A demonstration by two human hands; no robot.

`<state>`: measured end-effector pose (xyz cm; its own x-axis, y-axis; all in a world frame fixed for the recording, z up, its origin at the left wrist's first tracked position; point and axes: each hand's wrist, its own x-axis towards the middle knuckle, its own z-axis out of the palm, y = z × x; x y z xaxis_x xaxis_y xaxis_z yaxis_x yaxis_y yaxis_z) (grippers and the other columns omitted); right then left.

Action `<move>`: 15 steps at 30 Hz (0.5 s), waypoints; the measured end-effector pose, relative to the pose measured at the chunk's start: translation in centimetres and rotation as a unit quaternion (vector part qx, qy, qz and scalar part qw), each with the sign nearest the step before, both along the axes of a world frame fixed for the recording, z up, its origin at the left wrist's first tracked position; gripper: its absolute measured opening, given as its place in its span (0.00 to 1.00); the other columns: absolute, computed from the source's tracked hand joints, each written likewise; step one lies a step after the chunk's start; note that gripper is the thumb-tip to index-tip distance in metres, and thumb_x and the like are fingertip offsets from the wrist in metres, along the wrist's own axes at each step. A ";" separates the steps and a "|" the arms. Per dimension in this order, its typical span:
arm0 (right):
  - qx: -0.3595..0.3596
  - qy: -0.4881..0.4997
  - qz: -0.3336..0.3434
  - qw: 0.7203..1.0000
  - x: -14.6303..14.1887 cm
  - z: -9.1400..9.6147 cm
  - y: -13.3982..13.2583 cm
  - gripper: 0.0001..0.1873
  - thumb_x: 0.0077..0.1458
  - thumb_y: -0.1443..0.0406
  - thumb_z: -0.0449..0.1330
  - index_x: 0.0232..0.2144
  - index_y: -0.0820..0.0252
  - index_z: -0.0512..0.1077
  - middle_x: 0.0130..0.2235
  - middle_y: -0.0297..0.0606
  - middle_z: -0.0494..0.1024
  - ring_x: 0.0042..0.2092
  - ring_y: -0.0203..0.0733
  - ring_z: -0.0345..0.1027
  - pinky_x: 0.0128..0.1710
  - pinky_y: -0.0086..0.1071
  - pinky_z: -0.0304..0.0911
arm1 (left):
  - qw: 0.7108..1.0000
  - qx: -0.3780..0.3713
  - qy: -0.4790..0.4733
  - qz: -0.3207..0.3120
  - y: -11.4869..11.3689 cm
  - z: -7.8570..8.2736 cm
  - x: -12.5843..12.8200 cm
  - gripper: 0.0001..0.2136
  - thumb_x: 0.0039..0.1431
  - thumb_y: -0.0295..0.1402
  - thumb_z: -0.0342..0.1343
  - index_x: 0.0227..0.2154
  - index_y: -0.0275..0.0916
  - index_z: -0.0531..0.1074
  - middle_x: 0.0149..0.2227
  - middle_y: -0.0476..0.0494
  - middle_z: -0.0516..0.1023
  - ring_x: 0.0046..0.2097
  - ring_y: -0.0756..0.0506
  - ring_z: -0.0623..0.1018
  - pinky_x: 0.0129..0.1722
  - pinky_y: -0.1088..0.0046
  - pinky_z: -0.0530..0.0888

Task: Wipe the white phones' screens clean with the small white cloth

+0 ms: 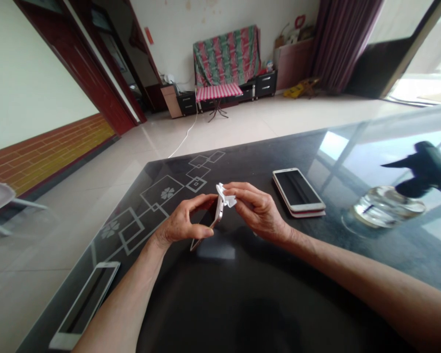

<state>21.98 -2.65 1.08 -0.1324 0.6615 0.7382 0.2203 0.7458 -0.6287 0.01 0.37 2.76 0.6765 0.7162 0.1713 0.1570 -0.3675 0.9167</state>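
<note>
My left hand grips a smartphone by its edges, thumb on the near side and fingers on the far side. The phone is tilted up on its side above the dark table, its screen facing left. Between the fingers of my right hand is a crumpled white tissue, which touches the phone's upper right edge. The phone's back is mostly out of sight.
A white phone lies on a flat reddish item at the right. Another white phone rests by my left forearm. A clear spray bottle with a black trigger head stands on the glossy black table, far right.
</note>
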 end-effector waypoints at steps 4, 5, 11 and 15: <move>0.037 -0.011 0.008 0.999 -0.3 0.6 -0.8 0.10 0.60 0.68 0.55 0.43 0.58 0.74 0.47 0.43 0.76 0.48 0.41 0.71 0.50 0.35 0.67 | 1.000 -0.008 -0.020 0.013 0.2 -0.3 -0.2 0.33 0.41 0.32 0.67 0.54 0.38 0.67 0.52 0.39 0.73 0.54 0.35 0.71 0.58 0.56 0.64; 0.043 -0.015 0.010 0.999 -0.4 0.7 -0.9 0.11 0.60 0.68 0.55 0.43 0.58 0.74 0.47 0.43 0.76 0.48 0.41 0.71 0.49 0.35 0.67 | 1.000 -0.010 -0.022 0.015 0.2 -0.4 -0.2 0.33 0.41 0.32 0.67 0.55 0.37 0.67 0.52 0.39 0.73 0.54 0.35 0.71 0.58 0.56 0.64; 0.058 -0.035 0.020 0.998 -0.5 1.3 -1.7 0.11 0.61 0.69 0.54 0.44 0.57 0.74 0.48 0.43 0.76 0.48 0.41 0.71 0.49 0.35 0.68 | 0.999 -0.018 -0.032 0.020 0.3 -0.4 -0.2 0.33 0.42 0.31 0.66 0.55 0.36 0.67 0.52 0.38 0.73 0.54 0.35 0.71 0.58 0.56 0.64; 0.067 -0.039 0.023 0.997 -0.5 1.3 -1.7 0.12 0.61 0.68 0.53 0.44 0.56 0.73 0.48 0.42 0.75 0.49 0.41 0.70 0.49 0.36 0.68 | 0.999 -0.017 -0.038 0.013 0.3 -0.5 -0.2 0.32 0.43 0.31 0.66 0.55 0.37 0.67 0.53 0.39 0.72 0.54 0.36 0.71 0.59 0.56 0.63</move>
